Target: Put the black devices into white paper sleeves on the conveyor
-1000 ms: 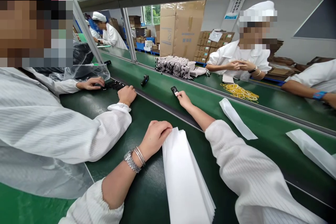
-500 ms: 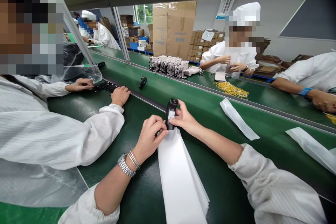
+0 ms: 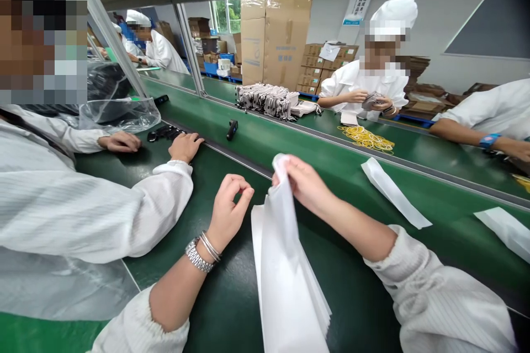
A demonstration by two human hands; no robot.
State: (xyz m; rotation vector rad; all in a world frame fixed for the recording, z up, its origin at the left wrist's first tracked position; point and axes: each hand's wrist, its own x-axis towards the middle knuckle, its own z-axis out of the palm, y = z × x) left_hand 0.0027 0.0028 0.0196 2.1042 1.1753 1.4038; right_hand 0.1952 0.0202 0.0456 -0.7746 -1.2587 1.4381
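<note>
My right hand [image 3: 305, 183] grips the raised top end of a long white sleeve bag [image 3: 285, 231] between thumb and fingers. The bag's end is rounded and bunched there; whatever is inside it cannot be made out. Below it, more white sleeve bags [image 3: 257, 242] lie fanned in a stack on the green table. To the left of the stack, my left hand [image 3: 232, 207] hovers apart from the bags, thumb and forefinger pinched together, with nothing visible between them. A silver watch and bangles are on that wrist.
A black handheld device [image 3: 232, 129] lies on the green belt [image 3: 265, 146] ahead. Further right on it are filled-looking white bags [image 3: 393, 193]. A co-worker's arm [image 3: 161, 204] reaches in at left beside black parts [image 3: 165, 132]. Yellow bands [image 3: 366, 139] and bundled pouches [image 3: 269, 100] lie across.
The black device in my right hand has gone from sight, and that hand now holds up the top bag's end. My left hand has drawn back left. The belt's items have shifted right.
</note>
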